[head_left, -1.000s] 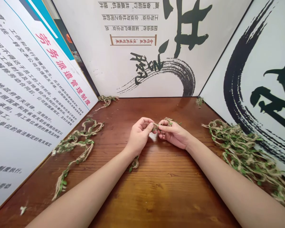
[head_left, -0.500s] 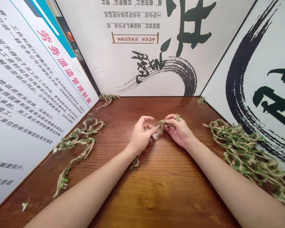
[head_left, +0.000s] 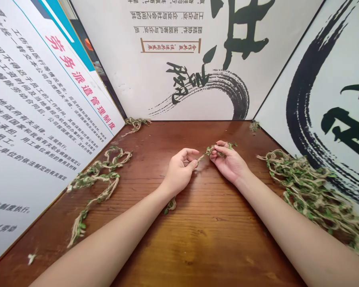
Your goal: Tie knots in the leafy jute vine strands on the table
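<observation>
Head view: right hand [head_left: 229,164] pinches leafy jute twine [head_left: 208,152] mid-table, fingers closed on it. Left hand [head_left: 178,172] loosely curled, thumb just beside the strand. Twine tangle [head_left: 98,175] far left, twine heap [head_left: 305,187] right on wooden table [head_left: 209,235].

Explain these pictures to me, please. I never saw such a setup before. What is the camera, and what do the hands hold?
There is no machine here. A person works with bare hands, and a camera worn on the head looks forward and down. The right hand pinches a strand of twine with small green leaves. The left hand is beside it, fingers curled. More leafy twine lies in a heap at the right of the wooden table, and other pieces lie at the left. Boards with printed Chinese writing stand around the table.
</observation>
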The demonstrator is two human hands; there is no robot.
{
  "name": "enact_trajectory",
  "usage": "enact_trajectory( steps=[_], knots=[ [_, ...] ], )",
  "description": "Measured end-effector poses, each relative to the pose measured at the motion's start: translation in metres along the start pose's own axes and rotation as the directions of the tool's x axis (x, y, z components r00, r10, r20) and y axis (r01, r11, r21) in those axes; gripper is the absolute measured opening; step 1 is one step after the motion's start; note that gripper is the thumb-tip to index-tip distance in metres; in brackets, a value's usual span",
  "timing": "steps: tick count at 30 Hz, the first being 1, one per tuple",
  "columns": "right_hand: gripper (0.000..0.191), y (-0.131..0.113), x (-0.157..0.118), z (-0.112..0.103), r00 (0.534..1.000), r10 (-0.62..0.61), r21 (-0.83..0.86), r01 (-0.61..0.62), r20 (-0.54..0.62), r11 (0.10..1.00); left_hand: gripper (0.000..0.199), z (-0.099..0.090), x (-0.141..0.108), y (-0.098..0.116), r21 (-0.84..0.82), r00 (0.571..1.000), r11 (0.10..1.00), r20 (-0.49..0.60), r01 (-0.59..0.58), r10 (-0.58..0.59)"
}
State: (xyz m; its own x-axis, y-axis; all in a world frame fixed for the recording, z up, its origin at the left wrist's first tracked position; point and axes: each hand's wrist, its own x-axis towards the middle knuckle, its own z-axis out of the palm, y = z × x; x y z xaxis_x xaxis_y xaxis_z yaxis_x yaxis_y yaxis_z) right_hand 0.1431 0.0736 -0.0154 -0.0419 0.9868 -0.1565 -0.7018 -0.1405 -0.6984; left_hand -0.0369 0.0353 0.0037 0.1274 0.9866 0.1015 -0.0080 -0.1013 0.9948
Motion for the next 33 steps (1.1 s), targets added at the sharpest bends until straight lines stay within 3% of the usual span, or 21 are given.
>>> enact_trajectory(
  steps=[5,9,13,15,18,22,25,27,30,33],
  knots=[
    [0.032,-0.001,0.0,0.0,0.999,-0.032,-0.049,0.032,-0.004,0.998,0.022,0.002,-0.001,-0.003,0.129,0.999,0.992,-0.037,-0.002,0.006],
    [0.027,-0.007,-0.005,0.003,1.0,0.026,-0.002,-0.026,-0.007,1.0,0.014,0.003,-0.002,-0.003,0.196,0.998,0.98,-0.041,-0.033,0.042],
    [0.042,-0.008,-0.009,0.006,0.992,0.099,-0.012,-0.098,0.078,0.995,0.025,0.0,0.004,-0.004,-0.118,0.98,0.992,-0.185,0.048,-0.069],
    [0.033,-0.004,-0.01,0.009,0.986,0.11,-0.1,-0.098,0.126,0.99,0.026,-0.002,0.008,-0.004,-0.273,0.953,0.96,-0.271,0.059,-0.135],
    [0.014,0.003,-0.01,0.013,0.982,0.117,-0.245,-0.078,0.15,0.966,0.03,-0.003,0.011,-0.004,-0.339,0.936,0.939,-0.313,0.051,-0.163],
    [0.055,0.0,-0.015,0.013,0.977,0.146,-0.368,-0.08,0.155,0.926,0.035,-0.001,0.01,-0.002,-0.312,0.947,0.948,-0.286,0.054,-0.148],
    [0.075,-0.011,-0.019,0.011,0.928,0.221,-0.315,-0.123,0.299,0.941,0.036,0.0,0.009,-0.002,-0.285,0.951,0.957,-0.279,0.047,-0.13],
    [0.066,-0.018,-0.021,0.011,0.909,0.212,-0.243,-0.129,0.359,0.962,0.035,0.0,0.008,-0.002,-0.278,0.951,0.96,-0.284,0.043,-0.125],
    [0.016,-0.019,-0.023,0.013,0.924,0.159,-0.2,-0.092,0.347,0.975,0.035,0.001,0.007,-0.003,-0.227,0.969,0.973,-0.227,0.043,-0.095],
    [0.046,-0.01,-0.024,0.016,0.917,0.149,-0.239,-0.061,0.371,0.969,0.032,0.001,0.005,-0.004,-0.085,0.996,0.996,-0.077,0.028,-0.035]
  ],
)
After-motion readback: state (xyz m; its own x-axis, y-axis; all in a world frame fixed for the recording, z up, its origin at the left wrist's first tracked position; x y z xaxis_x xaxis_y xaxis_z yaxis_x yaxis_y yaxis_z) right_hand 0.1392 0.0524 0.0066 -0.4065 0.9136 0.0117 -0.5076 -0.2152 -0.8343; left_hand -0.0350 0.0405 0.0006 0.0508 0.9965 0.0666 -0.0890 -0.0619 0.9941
